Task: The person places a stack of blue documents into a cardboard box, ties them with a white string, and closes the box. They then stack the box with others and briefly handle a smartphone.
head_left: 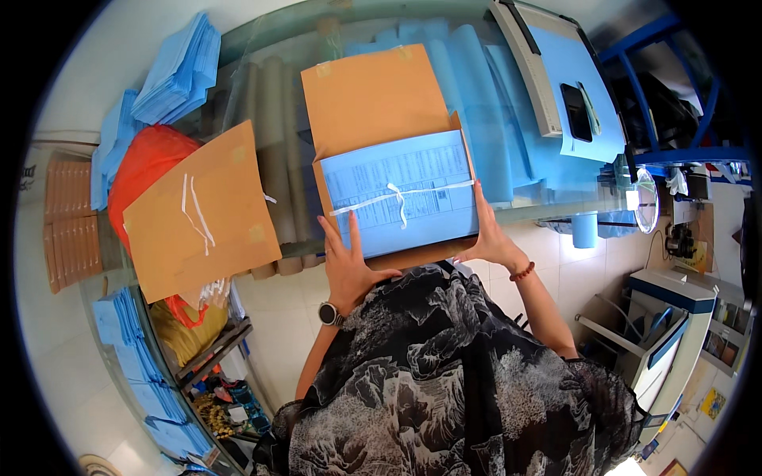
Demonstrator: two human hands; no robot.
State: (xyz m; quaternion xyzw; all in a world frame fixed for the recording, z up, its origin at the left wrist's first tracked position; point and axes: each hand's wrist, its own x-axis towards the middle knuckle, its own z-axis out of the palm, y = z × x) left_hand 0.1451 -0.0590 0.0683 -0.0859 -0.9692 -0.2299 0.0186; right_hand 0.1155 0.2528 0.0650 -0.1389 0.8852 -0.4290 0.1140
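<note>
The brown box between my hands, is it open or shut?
Open: the lid of the brown box is flipped back, exposing the blue bundle inside.

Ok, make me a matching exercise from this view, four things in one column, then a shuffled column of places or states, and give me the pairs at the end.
Things
1. Brown box
2. White tie
3. Black phone
4. Red plastic bag

Places or states
A. Resting on a blue sheet on the right
B. Partly covered by a brown board on the left
C. Lid open, between the left hand and the right hand
D. Knotted across the blue packet

Pairs: 1-C, 2-D, 3-A, 4-B
</note>
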